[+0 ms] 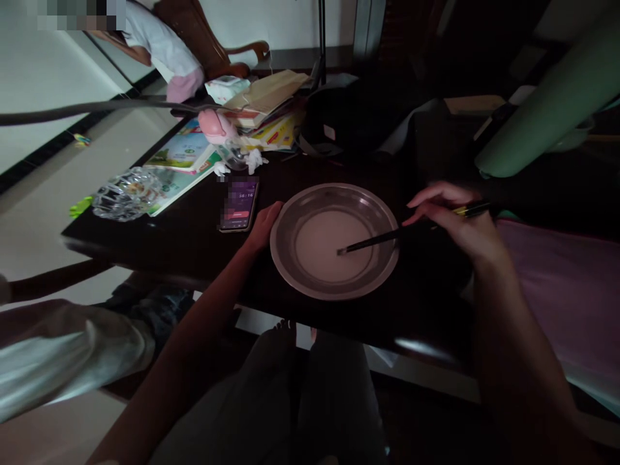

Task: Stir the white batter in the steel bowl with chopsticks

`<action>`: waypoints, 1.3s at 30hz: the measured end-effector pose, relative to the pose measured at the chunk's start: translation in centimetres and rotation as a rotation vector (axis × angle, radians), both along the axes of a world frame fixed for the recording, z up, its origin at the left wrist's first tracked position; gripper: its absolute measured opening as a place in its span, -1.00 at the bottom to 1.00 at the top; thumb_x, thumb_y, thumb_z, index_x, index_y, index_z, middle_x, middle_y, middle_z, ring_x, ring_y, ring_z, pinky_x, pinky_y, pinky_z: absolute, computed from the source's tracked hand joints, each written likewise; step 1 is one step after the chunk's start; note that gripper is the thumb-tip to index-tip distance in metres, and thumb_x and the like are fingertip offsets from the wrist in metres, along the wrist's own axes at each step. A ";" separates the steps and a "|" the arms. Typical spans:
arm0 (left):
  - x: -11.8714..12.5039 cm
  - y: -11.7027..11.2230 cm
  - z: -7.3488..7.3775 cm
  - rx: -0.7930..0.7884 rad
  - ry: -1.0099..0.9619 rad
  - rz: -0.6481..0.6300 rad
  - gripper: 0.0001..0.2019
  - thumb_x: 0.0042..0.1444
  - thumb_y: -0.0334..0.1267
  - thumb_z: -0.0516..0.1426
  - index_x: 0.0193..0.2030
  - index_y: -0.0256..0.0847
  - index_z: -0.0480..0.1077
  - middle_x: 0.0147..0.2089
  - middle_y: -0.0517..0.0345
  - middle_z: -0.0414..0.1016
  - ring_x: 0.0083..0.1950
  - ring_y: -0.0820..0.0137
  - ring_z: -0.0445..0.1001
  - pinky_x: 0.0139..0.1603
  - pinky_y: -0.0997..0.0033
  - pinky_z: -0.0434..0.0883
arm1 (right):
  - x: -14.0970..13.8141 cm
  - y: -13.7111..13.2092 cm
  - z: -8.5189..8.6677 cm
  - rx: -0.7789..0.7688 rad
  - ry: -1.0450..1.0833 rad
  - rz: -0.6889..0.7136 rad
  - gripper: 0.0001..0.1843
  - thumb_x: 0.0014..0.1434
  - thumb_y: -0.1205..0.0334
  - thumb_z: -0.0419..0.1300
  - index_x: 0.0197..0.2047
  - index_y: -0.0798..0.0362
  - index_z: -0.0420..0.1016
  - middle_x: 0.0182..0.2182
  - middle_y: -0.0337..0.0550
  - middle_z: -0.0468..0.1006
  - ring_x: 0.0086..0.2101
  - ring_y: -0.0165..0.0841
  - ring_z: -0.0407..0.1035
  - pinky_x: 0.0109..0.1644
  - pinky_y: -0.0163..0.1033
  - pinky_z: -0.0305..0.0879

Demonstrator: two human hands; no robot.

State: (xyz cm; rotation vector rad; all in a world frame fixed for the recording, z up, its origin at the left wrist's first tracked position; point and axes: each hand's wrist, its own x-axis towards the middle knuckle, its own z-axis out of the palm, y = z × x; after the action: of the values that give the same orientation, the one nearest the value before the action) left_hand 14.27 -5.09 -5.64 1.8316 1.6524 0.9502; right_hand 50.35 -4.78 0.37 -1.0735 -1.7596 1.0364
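A round metal plate [290, 271] holding a pale, whitish liquid sits on the dark table [184, 245] in front of me. My right hand [455, 216] is closed on dark chopsticks [382, 239], whose tips dip into the liquid near the plate's middle. My left hand [264, 226] rests against the plate's left rim, fingers curled at its edge. Both forearms reach in from below.
A lit phone [238, 205] lies left of the plate. Farther left are a cut-glass dish [126, 192], picture books [186, 158], a pink toy [216, 126] and stacked papers [266, 97]. A person in white [162, 48] sits at the back; another person's sleeve [62, 355] is at left.
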 end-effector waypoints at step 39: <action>0.1 0.0 0.0 0.003 -0.010 0.009 -0.54 0.33 0.00 -0.19 -0.36 -0.21 0.36 -0.36 0.11 0.40 -0.26 0.38 0.35 -0.21 0.46 0.37 | -1.0 -0.1 -0.2 0.012 -0.028 0.100 -0.89 0.23 0.15 0.20 -0.23 -0.06 0.55 -0.37 -0.21 0.65 -0.32 -0.28 0.57 -0.23 -0.17 0.47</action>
State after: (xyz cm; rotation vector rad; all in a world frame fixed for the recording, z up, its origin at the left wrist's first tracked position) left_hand 14.39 -5.13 -5.65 1.8200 1.6561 0.9645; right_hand 49.38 -4.92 0.19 -1.0059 -1.8559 1.0741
